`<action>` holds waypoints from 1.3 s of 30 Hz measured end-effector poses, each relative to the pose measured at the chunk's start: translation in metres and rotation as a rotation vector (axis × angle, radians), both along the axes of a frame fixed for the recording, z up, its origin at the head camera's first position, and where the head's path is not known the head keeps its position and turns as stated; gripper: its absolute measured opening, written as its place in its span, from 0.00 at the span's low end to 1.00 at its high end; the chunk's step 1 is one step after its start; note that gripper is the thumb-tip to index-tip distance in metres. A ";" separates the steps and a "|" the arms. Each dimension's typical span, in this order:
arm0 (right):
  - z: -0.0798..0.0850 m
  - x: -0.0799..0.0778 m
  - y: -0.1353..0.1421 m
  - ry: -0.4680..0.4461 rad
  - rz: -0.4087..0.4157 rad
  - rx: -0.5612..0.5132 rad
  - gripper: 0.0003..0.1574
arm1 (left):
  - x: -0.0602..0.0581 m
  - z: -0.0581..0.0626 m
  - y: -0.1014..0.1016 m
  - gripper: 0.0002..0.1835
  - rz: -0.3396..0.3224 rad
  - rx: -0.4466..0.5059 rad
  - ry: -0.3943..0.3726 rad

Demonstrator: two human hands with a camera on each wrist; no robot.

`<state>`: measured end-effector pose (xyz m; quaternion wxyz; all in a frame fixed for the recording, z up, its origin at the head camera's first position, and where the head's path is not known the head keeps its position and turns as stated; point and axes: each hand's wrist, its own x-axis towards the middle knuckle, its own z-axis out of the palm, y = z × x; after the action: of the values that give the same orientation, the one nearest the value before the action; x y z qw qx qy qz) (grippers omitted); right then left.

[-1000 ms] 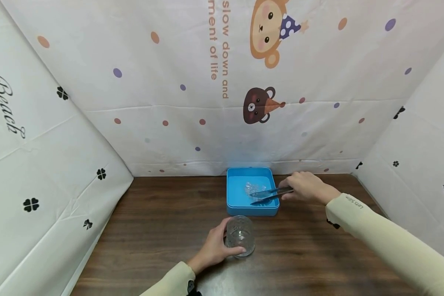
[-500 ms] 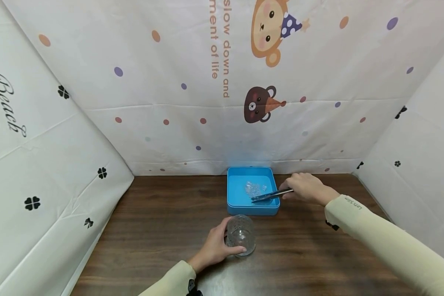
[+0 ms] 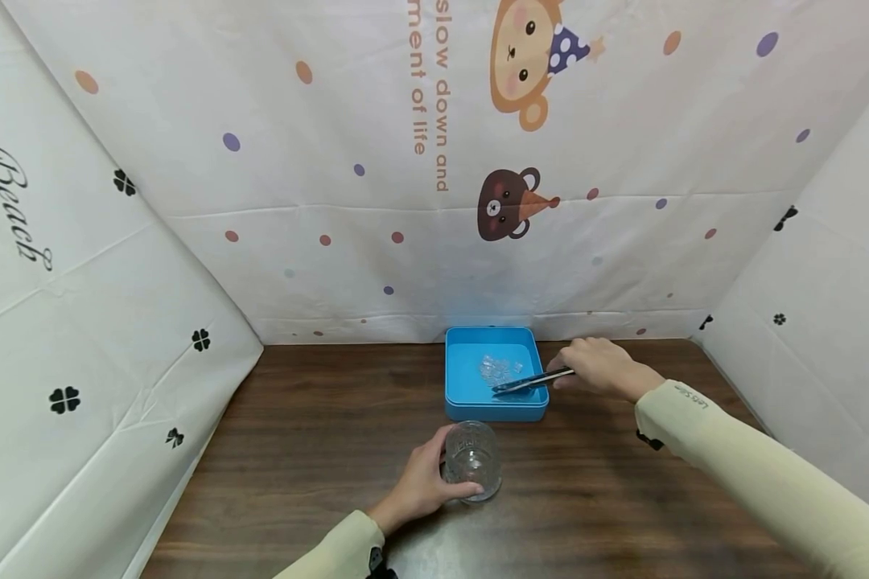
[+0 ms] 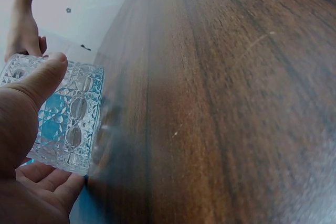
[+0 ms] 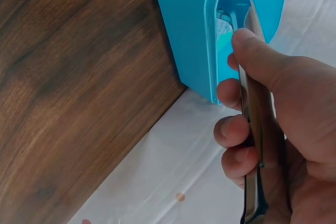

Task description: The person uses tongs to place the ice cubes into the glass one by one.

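My right hand (image 3: 599, 367) grips a pair of metal tongs (image 5: 258, 124), thumb on one side and curled fingers on the other. Their tips reach down into a square blue box (image 3: 496, 412), and the arms are squeezed together. Several small clear pieces like ice cubes (image 3: 498, 368) lie in that box beside the tips; whether a piece sits between the tips cannot be made out. Nearer the front, my left hand (image 3: 423, 481) holds an upright patterned clear glass (image 4: 79, 108) on the table, thumb on the near side and fingers round the far side.
The dark wooden table (image 3: 319, 434) carries the box at its back edge. A white printed cloth (image 3: 333, 161) hangs right behind the box, and more white cloth walls stand at left and right.
The tongs' arms were spread a second ago; my right hand has squeezed them together inside the blue box. The left hand and the glass have stayed in place.
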<state>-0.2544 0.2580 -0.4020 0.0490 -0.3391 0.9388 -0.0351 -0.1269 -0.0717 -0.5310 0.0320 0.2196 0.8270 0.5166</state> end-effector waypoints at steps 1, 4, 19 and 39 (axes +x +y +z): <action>0.000 0.000 0.000 0.002 0.001 0.005 0.12 | 0.000 0.000 0.000 0.47 0.002 -0.002 -0.003; 0.001 0.000 -0.002 0.026 0.003 0.023 0.11 | 0.001 0.001 0.001 0.47 0.005 -0.002 -0.007; 0.004 -0.001 -0.002 0.204 -0.012 0.075 0.06 | -0.003 0.005 0.002 0.50 -0.008 -0.007 -0.023; 0.036 0.013 0.020 0.275 0.036 -0.112 0.09 | -0.002 0.005 0.005 0.49 -0.006 -0.045 -0.009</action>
<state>-0.2419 0.2783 -0.3656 -0.0984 -0.3596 0.9270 -0.0396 -0.1290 -0.0668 -0.5260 0.0423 0.2187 0.8376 0.4988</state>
